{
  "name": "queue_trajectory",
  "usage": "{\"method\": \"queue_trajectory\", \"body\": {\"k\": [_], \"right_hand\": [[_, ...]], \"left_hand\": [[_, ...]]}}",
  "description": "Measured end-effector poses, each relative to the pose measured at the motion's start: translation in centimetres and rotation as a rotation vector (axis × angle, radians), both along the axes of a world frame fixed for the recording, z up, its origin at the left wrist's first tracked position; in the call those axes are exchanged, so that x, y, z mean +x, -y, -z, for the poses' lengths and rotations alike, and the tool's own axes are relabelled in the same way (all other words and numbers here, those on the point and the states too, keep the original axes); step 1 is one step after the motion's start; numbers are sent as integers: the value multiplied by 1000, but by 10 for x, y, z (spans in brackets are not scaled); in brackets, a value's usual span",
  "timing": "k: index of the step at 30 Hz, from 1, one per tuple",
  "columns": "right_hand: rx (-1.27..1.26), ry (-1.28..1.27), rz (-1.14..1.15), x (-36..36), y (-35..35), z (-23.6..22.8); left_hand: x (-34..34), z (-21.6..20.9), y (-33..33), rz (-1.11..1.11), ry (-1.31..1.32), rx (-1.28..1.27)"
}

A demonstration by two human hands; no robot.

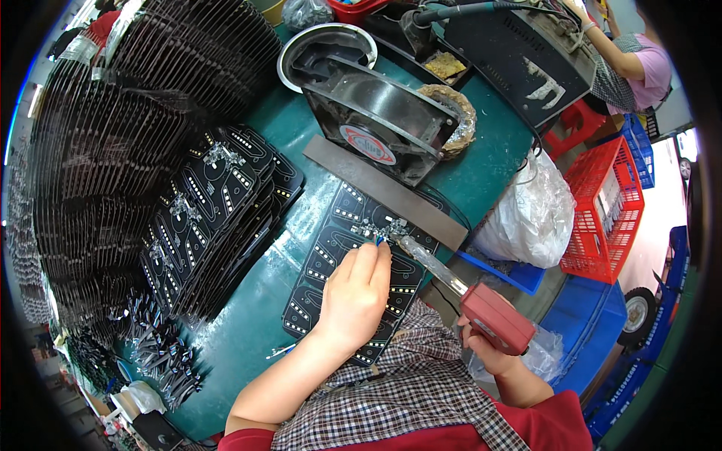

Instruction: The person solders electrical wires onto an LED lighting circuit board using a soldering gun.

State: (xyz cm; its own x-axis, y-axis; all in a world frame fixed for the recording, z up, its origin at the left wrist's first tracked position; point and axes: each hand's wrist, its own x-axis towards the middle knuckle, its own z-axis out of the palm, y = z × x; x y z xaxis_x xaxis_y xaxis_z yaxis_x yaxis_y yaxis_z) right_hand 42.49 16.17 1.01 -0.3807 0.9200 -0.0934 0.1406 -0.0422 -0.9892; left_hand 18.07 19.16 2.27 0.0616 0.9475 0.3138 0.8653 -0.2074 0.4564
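Observation:
A black circuit board (325,259) dotted with small pale LEDs lies on the green table before me. My left hand (356,292) rests over its middle, thumb and fingers pinched on a small blue wire (380,241) at the cluster of metal parts (385,226). My right hand (489,347) is wrapped round the handle of a red soldering gun (492,317). The gun's long metal barrel points up and left, its tip close to the left fingertips. Whether the tip touches the board cannot be made out. Pale wire ends (281,351) show beside my left forearm.
A flat metal bar (383,192) lies along the board's far edge, with a black fan (376,113) behind it. Stacked boards (214,218) stand at left, above bundled wires (162,353). A red crate (602,214) and another person (639,68) are at right.

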Motion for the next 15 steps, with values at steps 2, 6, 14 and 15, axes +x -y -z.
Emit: {"method": "queue_trajectory", "body": {"k": [2,6,14,15], "right_hand": [[-18,-9,-22,0,-1,1],[7,117,3,-4,-1,-4],[534,348,-108,-10,-19,-17],[534,347,-109,-11,-19,-20]], "left_hand": [[0,0,0,11,20,-9],[-2,0,0,12,26,-9],[-2,-1,-1,42,-44,-27],[-1,-1,-1,41,-45,-28]]}}
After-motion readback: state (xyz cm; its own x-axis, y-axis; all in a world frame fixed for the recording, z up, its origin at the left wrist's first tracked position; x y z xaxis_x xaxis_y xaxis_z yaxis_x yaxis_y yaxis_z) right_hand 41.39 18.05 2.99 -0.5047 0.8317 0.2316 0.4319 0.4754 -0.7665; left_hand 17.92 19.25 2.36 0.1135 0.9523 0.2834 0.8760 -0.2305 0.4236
